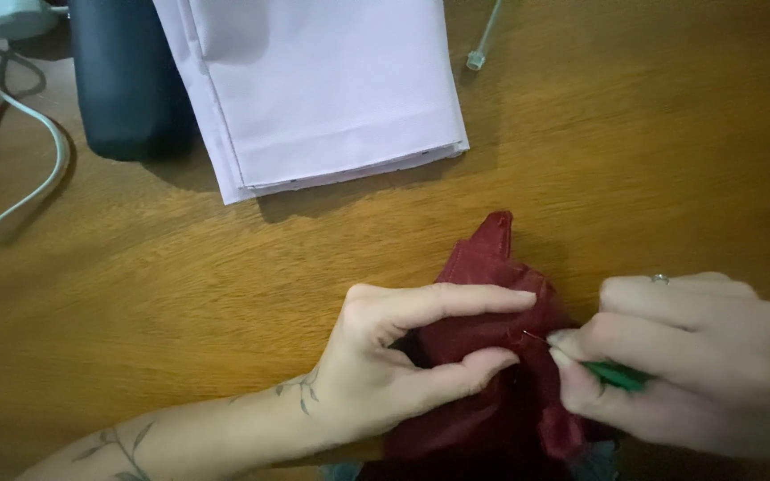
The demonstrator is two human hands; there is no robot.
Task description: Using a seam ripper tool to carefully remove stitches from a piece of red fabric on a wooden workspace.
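A bunched piece of dark red fabric [492, 258] lies on the wooden table [225, 267] near its front edge. My left hand [403, 356] pinches a fold of the fabric between thumb and forefinger. My right hand [688, 356], with a ring on one finger, grips a thin tool with a green handle [617, 375]. Its fine metal tip touches the fabric just beside my left thumb. Part of the fabric is hidden under both hands.
A folded pale lilac cloth [331, 89] lies at the back centre. A dark cylindrical object [126, 80] stands to its left, beside a pale cable [11, 169]. A thin clear rod [483, 40] lies at the back right.
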